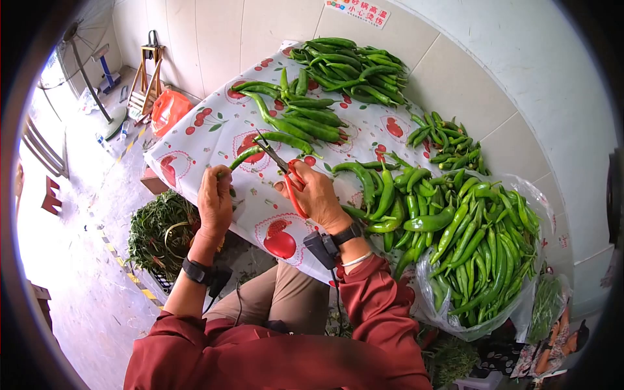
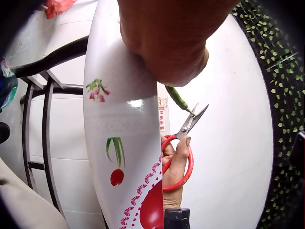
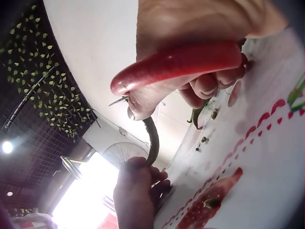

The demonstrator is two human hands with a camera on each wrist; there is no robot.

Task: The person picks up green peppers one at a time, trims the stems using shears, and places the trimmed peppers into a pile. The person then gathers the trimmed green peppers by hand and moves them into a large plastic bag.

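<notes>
Left hand [image 1: 214,196] pinches 1 green chili pepper [image 1: 244,158]; right hand [image 1: 317,198] grips red-handled scissors [image 1: 284,167], 2 blades [image 1: 273,154] parted at pepper's end.

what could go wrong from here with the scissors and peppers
The scissors in the right hand stand open at one end of the pepper that the left hand holds: a slip might nick that hand, or the snip could take too much flesh. The heaped peppers in the bag could tumble out if bumped.
</notes>
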